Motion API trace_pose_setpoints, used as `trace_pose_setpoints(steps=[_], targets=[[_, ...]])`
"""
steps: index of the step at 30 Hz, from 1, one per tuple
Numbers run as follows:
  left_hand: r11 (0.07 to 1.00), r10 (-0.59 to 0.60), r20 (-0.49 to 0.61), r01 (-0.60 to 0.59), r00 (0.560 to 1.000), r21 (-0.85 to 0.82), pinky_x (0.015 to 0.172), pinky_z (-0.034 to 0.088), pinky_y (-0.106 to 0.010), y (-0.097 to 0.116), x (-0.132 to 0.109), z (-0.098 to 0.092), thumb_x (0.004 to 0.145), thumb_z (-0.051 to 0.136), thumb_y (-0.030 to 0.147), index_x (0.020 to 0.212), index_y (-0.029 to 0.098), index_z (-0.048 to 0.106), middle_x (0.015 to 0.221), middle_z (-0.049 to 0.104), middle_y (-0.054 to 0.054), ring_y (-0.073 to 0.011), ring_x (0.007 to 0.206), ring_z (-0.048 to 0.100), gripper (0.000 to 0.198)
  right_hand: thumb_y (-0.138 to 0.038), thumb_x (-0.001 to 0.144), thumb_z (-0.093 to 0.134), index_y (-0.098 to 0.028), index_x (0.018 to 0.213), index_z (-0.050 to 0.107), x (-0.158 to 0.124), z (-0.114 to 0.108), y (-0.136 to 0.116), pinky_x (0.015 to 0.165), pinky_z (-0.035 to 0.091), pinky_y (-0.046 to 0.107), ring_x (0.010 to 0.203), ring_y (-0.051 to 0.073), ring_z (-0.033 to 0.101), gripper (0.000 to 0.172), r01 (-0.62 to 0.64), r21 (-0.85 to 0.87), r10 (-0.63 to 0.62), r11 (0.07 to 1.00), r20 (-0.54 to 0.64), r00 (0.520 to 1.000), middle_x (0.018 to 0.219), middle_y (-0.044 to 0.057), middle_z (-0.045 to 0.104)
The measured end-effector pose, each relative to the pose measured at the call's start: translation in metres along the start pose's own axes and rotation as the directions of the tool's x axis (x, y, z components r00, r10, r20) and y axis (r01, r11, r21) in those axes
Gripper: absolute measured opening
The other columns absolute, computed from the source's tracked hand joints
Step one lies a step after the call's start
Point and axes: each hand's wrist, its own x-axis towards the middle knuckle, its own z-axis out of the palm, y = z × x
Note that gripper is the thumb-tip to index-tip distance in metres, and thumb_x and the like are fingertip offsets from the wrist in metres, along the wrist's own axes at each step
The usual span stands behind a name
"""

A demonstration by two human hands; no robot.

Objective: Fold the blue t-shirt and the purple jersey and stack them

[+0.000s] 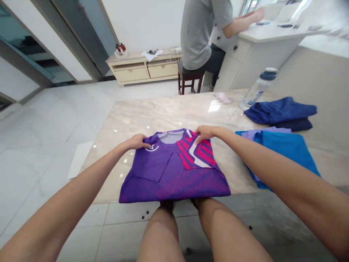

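Note:
A purple jersey (pixel 174 182) lies on the marble-look table (pixel 131 112), its neckline at the far side and both sleeves folded in over the front. The right sleeve is striped pink with a white band, and the lower edge reaches the table's near edge. My left hand (pixel 138 142) pinches the left shoulder beside a white logo. At the other shoulder, my right hand (pixel 203 133) has thumb and fingers closed on the striped fabric.
Folded blue and lavender clothes (pixel 286 149) lie on the right, with navy garments (pixel 280 112) behind them. A clear water bottle (pixel 259 87) stands at the table's far right. Beyond, a person in a grey shirt (pixel 197 36) sits on a stool (pixel 191 76) at a white desk (pixel 261 36).

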Motion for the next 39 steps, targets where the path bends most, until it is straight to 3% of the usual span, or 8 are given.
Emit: trace_pose_setpoints(steps=[7,11,15,17,23,30,33,39], targets=[[0.986,-0.020,-0.428,0.088,0.903,0.139,0.071,0.048,-0.031,0.033,-0.027,-0.043,0.082,0.076,0.044,0.090,0.023,0.078,0.087,0.079,-0.009,-0.0312,0.089,0.074,0.022,-0.037,0.096,0.077,-0.016,0.118,0.082,-0.027,-0.045,-0.046,0.093,0.052,0.037,0.112,0.034,0.075,0.030,-0.214,-0.098,0.157,0.972,-0.407,0.900,0.123,0.020,0.080],[0.982,-0.064,-0.657,0.164,0.751,0.092,0.084,0.052,-0.035,0.066,-0.027,-0.095,0.093,0.075,0.038,0.105,0.020,0.077,0.103,0.080,-0.012,-0.0310,0.101,0.073,0.022,-0.027,0.105,0.061,-0.011,0.119,0.077,-0.014,-0.098,-0.058,0.108,0.048,0.050,0.121,0.038,0.070,0.027,-0.262,-0.056,0.150,0.963,-0.697,0.701,0.123,0.025,0.077],[0.992,0.002,-0.790,0.100,0.613,0.080,0.103,0.048,-0.040,0.086,-0.027,-0.131,0.105,0.067,0.039,0.127,0.010,0.071,0.128,0.074,-0.014,-0.0260,0.115,0.066,0.037,-0.028,0.116,0.044,-0.002,0.118,0.069,0.008,-0.136,-0.056,0.117,0.040,0.057,0.136,0.037,0.059,0.036,-0.106,-0.087,-0.032,0.991,-0.897,0.442,0.128,0.022,0.072],[0.993,0.053,-0.807,0.052,0.588,0.104,0.108,0.045,-0.039,0.085,-0.030,-0.133,0.108,0.063,0.037,0.133,0.007,0.067,0.132,0.070,-0.013,-0.0234,0.119,0.062,0.039,-0.027,0.120,0.022,0.004,0.117,0.066,0.010,-0.138,-0.053,0.119,0.036,0.057,0.142,0.037,0.053,0.054,-0.049,-0.143,-0.111,0.989,-0.908,0.404,0.130,0.019,0.068],[0.966,0.253,-0.726,-0.131,0.639,0.221,0.097,0.048,-0.033,0.042,-0.065,-0.067,0.095,0.070,0.019,0.098,0.015,0.069,0.102,0.069,-0.007,-0.0204,0.098,0.060,0.005,-0.023,0.105,0.061,-0.016,0.110,0.069,-0.044,-0.061,-0.038,0.111,0.037,0.050,0.123,0.035,0.055,0.012,0.047,-0.324,-0.289,0.945,-0.759,0.583,0.111,0.013,0.074],[0.925,0.380,-0.460,-0.340,0.802,0.172,0.094,0.052,-0.038,-0.007,-0.154,0.041,0.084,0.055,0.017,0.078,0.026,0.068,0.093,0.074,-0.006,-0.0251,0.096,0.069,0.017,-0.008,0.095,0.058,-0.018,0.104,0.074,-0.124,0.063,-0.016,0.103,0.037,0.042,0.117,0.032,0.060,0.022,0.140,-0.342,-0.283,0.929,-0.415,0.864,0.113,0.015,0.076],[0.910,0.413,-0.377,-0.357,0.829,0.211,0.093,0.051,-0.039,-0.009,-0.191,0.038,0.091,0.053,0.023,0.079,0.027,0.071,0.094,0.077,-0.005,-0.0254,0.096,0.071,0.021,-0.008,0.094,0.061,-0.019,0.107,0.077,-0.151,0.063,-0.012,0.100,0.041,0.037,0.119,0.030,0.064,0.023,0.159,-0.312,-0.251,0.937,-0.282,0.926,0.115,0.014,0.077],[0.926,0.317,-0.373,-0.200,0.872,0.321,0.095,0.051,-0.041,0.044,-0.229,-0.002,0.100,0.053,0.028,0.102,0.024,0.072,0.104,0.078,-0.008,-0.0286,0.102,0.072,0.020,-0.014,0.101,0.060,-0.016,0.124,0.079,-0.183,-0.011,-0.034,0.095,0.048,0.032,0.115,0.030,0.071,0.030,-0.058,-0.243,-0.046,0.968,-0.405,0.913,0.117,0.016,0.079]])
